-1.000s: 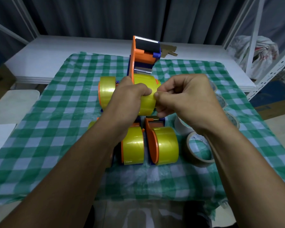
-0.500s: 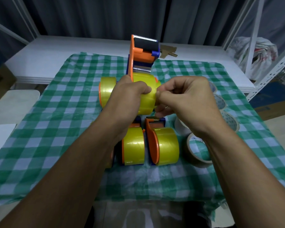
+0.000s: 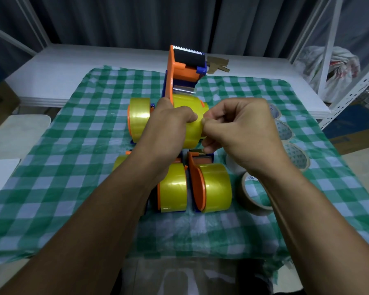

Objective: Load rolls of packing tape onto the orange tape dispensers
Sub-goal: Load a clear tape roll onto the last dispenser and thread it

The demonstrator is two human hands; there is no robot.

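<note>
White table (image 3: 73,67), checked cloth (image 3: 73,167) over it.

Held dispenser (image 3: 185,69) upright at centre, cutter up, yellow roll (image 3: 189,105) mounted. Roll axis runs left-right.

Left hand (image 3: 168,124) clasps roll from left and steadies it. Right hand (image 3: 239,128), fingers curled, pinches roll's outer wrap. Roll face touches fingertips, just to their left. Likely picking loose end; right hand nearer.

Count:
- loaded dispensers on cloth: rear dispenser (image 3: 137,121), two front dispensers (image 3: 173,188)
- possible fourth under left forearm
- four loose rolls (image 3: 254,194) at right
</note>
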